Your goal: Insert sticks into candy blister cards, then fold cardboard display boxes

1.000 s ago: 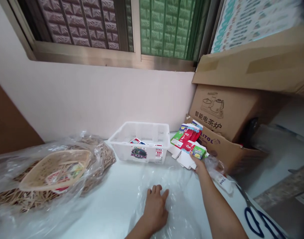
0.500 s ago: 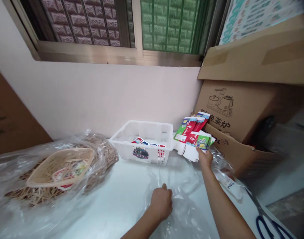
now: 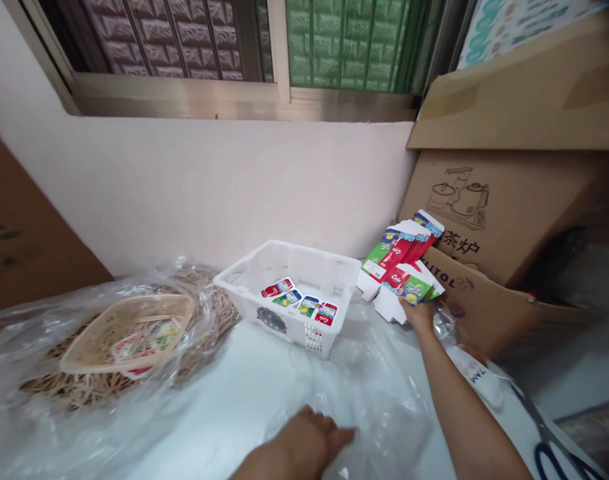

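Observation:
My right hand (image 3: 418, 315) has its fingers closed on the near edge of a flattened drink carton (image 3: 413, 291), printed red and green with "Cola" and "Sprite". More flat cartons (image 3: 395, 245) lie stacked behind it, against a cardboard box. Low in the middle, my left hand (image 3: 304, 440) is over a crumpled clear plastic bag (image 3: 379, 393). Its fingers are curled, and what they hold, if anything, is hidden. Ahead of it stands a white plastic basket (image 3: 284, 330) with several small red, blue and yellow drink-printed pieces (image 3: 309, 307) inside.
At left, a cream basket (image 3: 127, 367) with printed pieces sits on shredded straw (image 3: 79, 393) in clear plastic. Cardboard boxes (image 3: 484, 300) crowd the right side. Blue-handled scissors (image 3: 549, 460) lie at the lower right. A wall (image 3: 234, 187) with a window stands behind.
My left hand has moved down toward me. The white basket has turned, its right end nearer me, showing more of its contents. My right hand stays at the cartons. The view has shifted slightly.

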### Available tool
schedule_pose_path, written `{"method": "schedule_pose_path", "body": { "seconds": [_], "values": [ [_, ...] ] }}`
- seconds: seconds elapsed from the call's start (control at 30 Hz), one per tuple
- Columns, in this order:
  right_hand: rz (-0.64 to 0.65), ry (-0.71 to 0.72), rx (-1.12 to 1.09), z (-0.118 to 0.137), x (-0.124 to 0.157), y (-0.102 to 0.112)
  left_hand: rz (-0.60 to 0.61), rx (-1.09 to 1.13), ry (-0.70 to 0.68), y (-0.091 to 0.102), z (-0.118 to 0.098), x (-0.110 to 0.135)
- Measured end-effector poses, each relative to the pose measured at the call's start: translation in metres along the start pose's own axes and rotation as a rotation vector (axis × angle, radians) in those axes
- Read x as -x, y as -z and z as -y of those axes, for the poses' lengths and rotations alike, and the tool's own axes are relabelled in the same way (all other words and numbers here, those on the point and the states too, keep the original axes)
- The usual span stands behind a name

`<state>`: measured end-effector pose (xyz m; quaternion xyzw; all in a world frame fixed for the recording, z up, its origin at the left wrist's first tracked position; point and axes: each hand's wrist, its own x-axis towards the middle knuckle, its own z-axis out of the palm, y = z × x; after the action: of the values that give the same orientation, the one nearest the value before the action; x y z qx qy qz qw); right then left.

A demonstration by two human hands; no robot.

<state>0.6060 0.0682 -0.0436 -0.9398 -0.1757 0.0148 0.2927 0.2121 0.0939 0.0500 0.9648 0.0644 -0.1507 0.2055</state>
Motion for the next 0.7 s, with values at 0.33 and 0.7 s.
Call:
{"method": "schedule_pose_path", "body": {
  "seconds": [0.33, 0.7],
  "values": [
    [0.406, 0.309, 0.235, -0.009, 0.168, 0.016, -0.715, -0.427, 0.274, 0.075, 0.1, -0.012],
    [0.788, 0.362, -0.233, -0.093, 0.33, 0.112, -0.833, -0.396, 0.431, 0.076, 0.086, -0.044]
  ]
}}
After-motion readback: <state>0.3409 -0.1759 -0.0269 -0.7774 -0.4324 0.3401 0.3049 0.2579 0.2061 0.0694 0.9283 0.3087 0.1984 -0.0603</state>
